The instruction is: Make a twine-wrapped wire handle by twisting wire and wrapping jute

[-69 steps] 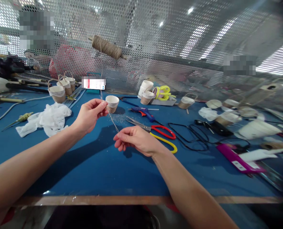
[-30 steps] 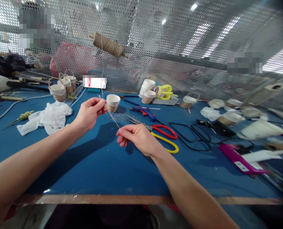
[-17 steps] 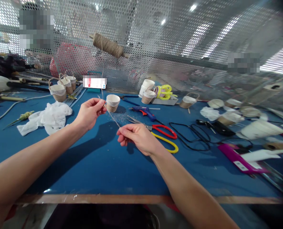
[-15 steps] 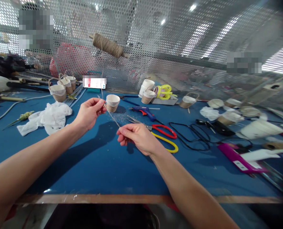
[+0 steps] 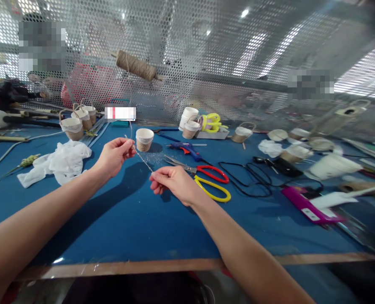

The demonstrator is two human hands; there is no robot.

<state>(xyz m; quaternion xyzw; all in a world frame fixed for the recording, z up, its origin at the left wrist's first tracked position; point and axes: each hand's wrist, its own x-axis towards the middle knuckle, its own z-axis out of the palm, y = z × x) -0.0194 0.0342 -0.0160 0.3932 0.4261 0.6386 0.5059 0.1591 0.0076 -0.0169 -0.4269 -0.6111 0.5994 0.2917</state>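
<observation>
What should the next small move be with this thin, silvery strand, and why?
Perhaps a gentle roll of the strand in the right hand: it looks twisted and runs nearly straight to the left hand, with both hands pinching it.

The strand [image 5: 143, 160] is thin, pale and straight, apparently twisted, though too fine for its material to be identified. It runs diagonally between the fingertips of the left hand [image 5: 113, 158] and right hand [image 5: 171, 181]; a short end projects beyond the left grip.

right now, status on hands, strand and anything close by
Left hand and right hand pinching thin strand, fairly straight between them. Cup just beyond left hand. Scissors beside right hand.
</observation>
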